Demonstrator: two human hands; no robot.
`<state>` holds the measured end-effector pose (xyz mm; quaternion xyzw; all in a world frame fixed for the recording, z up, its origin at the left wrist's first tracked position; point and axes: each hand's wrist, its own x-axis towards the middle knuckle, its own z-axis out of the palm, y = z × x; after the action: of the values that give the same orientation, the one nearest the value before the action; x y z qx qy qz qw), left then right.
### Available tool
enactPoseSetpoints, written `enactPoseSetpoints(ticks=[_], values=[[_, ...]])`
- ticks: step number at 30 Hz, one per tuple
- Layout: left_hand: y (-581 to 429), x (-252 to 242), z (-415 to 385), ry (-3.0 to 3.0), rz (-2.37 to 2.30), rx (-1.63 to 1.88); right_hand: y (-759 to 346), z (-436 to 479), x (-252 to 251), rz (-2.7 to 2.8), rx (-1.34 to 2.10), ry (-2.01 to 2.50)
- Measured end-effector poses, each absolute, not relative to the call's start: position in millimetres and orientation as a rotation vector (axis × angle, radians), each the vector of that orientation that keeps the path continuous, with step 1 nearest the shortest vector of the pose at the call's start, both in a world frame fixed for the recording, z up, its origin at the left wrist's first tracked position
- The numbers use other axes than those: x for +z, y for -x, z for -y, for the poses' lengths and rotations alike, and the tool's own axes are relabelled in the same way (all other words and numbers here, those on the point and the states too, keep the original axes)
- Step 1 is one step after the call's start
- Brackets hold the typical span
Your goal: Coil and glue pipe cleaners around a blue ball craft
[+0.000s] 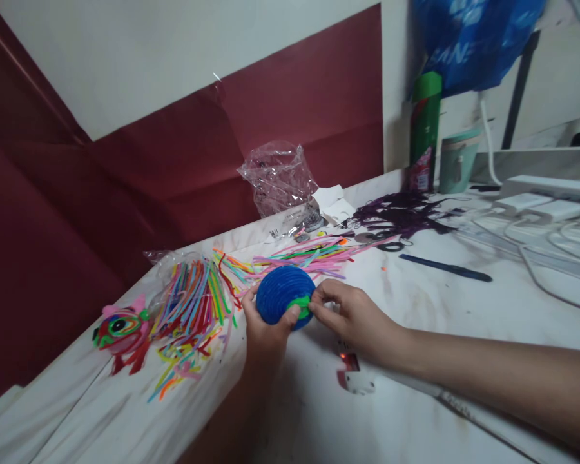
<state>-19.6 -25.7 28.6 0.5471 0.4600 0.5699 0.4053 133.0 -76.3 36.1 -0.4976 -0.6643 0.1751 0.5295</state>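
Fingers (294,313) on blue ball (283,293) w/ green patch (300,303)

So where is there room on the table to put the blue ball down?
Bare tabletop lies between the right hand and the blue pen, and nearer the camera left of the left hand, below the fuzzy sticks. It is crowded behind the blue ball and by the cables.

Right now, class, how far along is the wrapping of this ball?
Done: most of the ball is coiled in blue. In hand: the left hand cups it while the right hand presses a green strip onto its side. Left: the green patch is small, and many loose coloured stems lie unused on the table.
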Motion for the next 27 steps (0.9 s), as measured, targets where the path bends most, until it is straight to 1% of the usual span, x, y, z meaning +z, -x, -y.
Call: enactPoseSetpoints(ticks=[13,22,27], values=[[21.6,26.4,22.3,-1.431,-1.113,1.420,-135.5,73.6,37.2,1.665,0.304,1.243],[20.4,28.9,26.1,-1.515,-1.181,1.407,-135.4,72.0,33.7,1.688,0.302,1.267],[23.9,27.2,21.9,-1.503,-1.217,1.367,-134.8,73.1,35.3,1.616,0.397,1.227]])
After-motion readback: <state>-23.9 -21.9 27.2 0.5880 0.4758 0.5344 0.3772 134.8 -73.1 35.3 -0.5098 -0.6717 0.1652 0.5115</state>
